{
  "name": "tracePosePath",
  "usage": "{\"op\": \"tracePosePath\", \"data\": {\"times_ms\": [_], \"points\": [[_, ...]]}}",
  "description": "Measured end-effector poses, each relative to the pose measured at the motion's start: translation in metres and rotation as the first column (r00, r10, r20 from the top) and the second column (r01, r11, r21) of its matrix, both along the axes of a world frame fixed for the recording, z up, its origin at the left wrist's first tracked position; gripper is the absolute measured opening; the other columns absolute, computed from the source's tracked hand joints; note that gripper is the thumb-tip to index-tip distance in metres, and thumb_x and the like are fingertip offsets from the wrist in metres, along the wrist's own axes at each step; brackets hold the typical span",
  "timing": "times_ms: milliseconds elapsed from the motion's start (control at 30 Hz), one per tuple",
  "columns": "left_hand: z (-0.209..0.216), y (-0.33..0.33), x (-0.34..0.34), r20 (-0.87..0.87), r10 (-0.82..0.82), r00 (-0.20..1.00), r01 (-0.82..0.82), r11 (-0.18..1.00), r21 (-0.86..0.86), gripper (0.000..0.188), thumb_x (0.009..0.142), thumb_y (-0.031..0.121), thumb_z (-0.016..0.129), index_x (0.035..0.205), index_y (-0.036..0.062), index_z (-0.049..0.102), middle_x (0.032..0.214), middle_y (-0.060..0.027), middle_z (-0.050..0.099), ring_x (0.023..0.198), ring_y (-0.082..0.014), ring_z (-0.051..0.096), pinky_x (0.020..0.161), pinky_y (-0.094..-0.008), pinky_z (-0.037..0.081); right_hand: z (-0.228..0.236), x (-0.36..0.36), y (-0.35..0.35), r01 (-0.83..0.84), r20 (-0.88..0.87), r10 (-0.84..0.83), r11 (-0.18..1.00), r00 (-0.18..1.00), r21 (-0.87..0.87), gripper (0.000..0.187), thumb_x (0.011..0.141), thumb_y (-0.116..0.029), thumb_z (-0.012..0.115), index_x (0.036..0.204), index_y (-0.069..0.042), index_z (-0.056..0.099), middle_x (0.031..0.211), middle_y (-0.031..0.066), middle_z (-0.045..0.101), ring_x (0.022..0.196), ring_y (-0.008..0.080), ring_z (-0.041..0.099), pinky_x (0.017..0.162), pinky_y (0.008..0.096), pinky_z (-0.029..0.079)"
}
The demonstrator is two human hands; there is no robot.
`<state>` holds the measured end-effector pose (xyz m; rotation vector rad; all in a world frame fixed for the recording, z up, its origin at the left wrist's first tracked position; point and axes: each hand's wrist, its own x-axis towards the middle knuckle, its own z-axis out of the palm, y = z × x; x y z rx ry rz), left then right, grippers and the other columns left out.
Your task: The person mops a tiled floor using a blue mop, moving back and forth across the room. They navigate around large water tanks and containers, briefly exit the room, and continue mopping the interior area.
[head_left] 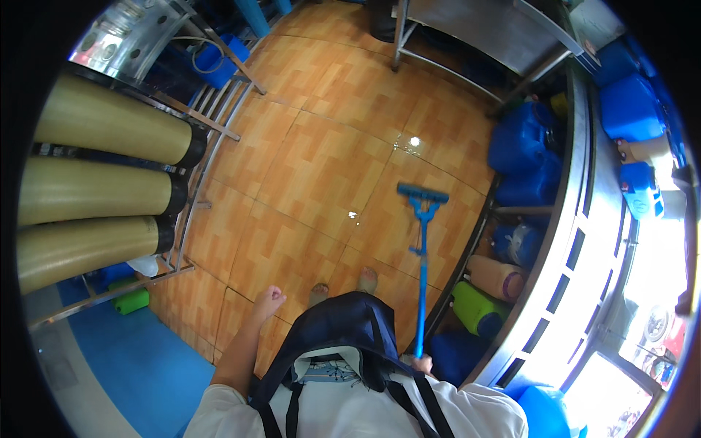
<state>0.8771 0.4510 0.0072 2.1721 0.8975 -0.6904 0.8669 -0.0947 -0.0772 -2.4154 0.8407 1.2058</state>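
A blue sponge mop (423, 281) slants across the wood-patterned tile floor (321, 160), its flat head resting on the tiles ahead and to the right. Around the upper end of its handle my right hand (422, 363) is closed, low and close to my body. My left hand (271, 298) hangs free over the floor at my left, fingers curled in, with nothing seen in it. My feet show just past the dark bag on my chest.
Three large tan cylinders (95, 186) lie along a metal rack at left. Blue jerrycans (522, 142) and a green jug (476, 308) fill the shelf at right. A steel table (478, 36) stands at the far right, its legs on the floor. A blue bucket (219, 62) sits far left.
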Motion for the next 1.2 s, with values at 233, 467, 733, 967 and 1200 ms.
{"op": "tracePosePath", "data": {"times_ms": [233,467,733,967,1200], "points": [[0.022,-0.037,0.031,0.069,-0.003,0.998,0.012,0.991,-0.132,0.031,0.075,0.028,0.066,0.091,0.0036,0.056,0.081,-0.0094,0.061,0.077,-0.021,0.059,0.07,-0.0321,0.047,0.007,0.016,0.008,0.627,-0.205,-0.632,0.569,0.747,0.531,0.014,0.064,-0.009,0.059,0.054,-0.001,0.055,0.049,0.0099,0.052,0.037,0.0199,0.051,0.036,0.0318,0.041],[0.015,-0.029,-0.014,-0.106,0.003,0.994,-0.008,0.999,-0.045,0.03,0.073,0.026,0.067,0.091,0.0038,0.057,0.083,-0.0105,0.062,0.078,-0.0214,0.06,0.07,-0.0318,0.047,-0.002,0.288,0.047,0.513,0.111,-0.66,0.668,0.743,0.539,0.017,0.075,-0.012,0.06,0.065,0.0,0.052,0.052,0.012,0.052,0.037,0.0246,0.05,0.03,0.0384,0.039],[0.01,0.008,-0.045,-0.091,-0.067,0.994,0.07,0.997,0.032,0.029,0.074,0.026,0.066,0.087,0.0027,0.057,0.081,-0.0115,0.061,0.075,-0.0228,0.059,0.068,-0.0328,0.046,0.009,0.242,-0.015,-0.067,0.413,-0.149,0.883,0.898,0.465,0.011,0.079,-0.012,0.056,0.088,-0.008,0.05,0.055,0.0074,0.051,0.043,0.0197,0.053,0.036,0.0358,0.044],[-0.013,-0.006,-0.061,0.097,-0.063,0.993,0.069,0.996,-0.055,0.028,0.073,0.027,0.066,0.085,0.0036,0.056,0.078,-0.0105,0.059,0.072,-0.0212,0.057,0.066,-0.0314,0.045,0.08,-0.084,-0.008,0.19,0.219,-0.228,0.965,0.949,0.183,0.019,0.069,-0.022,0.062,0.077,-0.004,0.064,0.067,0.0109,0.062,0.063,0.0224,0.063,0.06,0.0382,0.05],[-0.029,-0.018,-0.127,-0.059,-0.011,0.998,0.007,0.997,-0.083,0.03,0.07,0.027,0.069,0.086,0.0036,0.058,0.08,-0.0134,0.062,0.076,-0.0264,0.06,0.068,-0.0356,0.047,0.095,-0.009,0.008,0.15,0.246,-0.092,0.962,0.965,-0.227,0.032,0.065,-0.018,0.065,0.089,0.003,0.058,0.079,0.0187,0.064,0.078,0.0283,0.065,0.07,0.0392,0.052]]}}
